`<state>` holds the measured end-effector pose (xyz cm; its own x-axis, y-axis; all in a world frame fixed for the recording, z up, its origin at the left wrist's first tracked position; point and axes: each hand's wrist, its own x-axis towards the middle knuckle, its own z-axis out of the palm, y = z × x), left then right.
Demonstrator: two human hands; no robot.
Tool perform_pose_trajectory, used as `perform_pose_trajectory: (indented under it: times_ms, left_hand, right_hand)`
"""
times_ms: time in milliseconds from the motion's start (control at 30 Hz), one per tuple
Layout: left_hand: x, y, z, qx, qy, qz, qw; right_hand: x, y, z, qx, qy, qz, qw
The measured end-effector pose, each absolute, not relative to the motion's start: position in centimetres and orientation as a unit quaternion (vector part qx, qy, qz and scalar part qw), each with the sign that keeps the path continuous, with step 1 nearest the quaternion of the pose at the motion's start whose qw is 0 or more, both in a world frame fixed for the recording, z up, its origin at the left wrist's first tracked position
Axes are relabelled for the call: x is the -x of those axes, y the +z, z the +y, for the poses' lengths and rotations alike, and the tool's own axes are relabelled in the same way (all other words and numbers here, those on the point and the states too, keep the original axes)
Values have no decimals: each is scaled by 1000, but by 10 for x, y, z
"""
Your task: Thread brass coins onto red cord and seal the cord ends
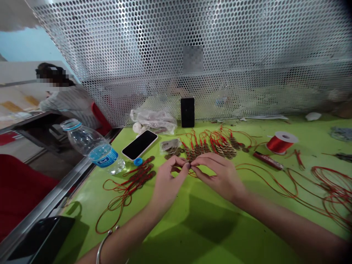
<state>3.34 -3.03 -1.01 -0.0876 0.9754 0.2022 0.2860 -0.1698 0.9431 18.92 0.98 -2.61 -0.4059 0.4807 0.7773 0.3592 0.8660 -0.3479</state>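
Both hands meet above the green table, fingertips almost touching. My left hand (170,178) is closed in a pinch, thumb against the fingers, and my right hand (220,176) pinches from the other side. A thin red cord (194,175) shows just under the fingertips; a small brownish edge, perhaps a coin, is mostly covered by them. Just beyond the hands lie rows of overlapping brass-coloured coins (222,148) tied with red cord loops. Another bundle of coin strings (141,176) rests left of my left hand.
A water bottle (93,146) leans at the left beside a white-edged phone (140,144). Another phone (187,113) stands against the perforated metal screen (233,44). A red spool (280,143), a dark red lighter-like stick (268,160) and tangled cord (332,183) lie right. A person sits far left.
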Motion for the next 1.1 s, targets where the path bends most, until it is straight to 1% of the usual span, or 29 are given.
perform_pose_trajectory:
  times_ms: [200, 433, 600, 800, 867, 1033, 1100]
  left_hand:
    - [-36, -12, -31, -574, 515, 527, 356]
    - [-28, -14, -27, -625, 469, 530, 329]
    - [-19, -20, -17, -665, 462, 481, 335]
    - [-14, -18, -14, -691, 444, 463, 332]
    - [-12, -17, -14, -694, 435, 458, 347]
    - [-13, -18, -15, -637, 438, 442, 456]
    - [-15, -19, -15, -607, 448, 446, 481]
  right_hand:
    - [-187, -23, 8, 298, 180, -795, 497]
    - [-188, -23, 13, 355, 294, -738, 493]
    - [-188, -24, 13, 344, 311, -736, 494]
    - [-187, -25, 12, 317, 311, -747, 494]
    - [-187, -25, 13, 309, 311, -749, 497]
    - [-187, -26, 13, 294, 340, -746, 492]
    - [-187, -27, 13, 296, 350, -742, 489]
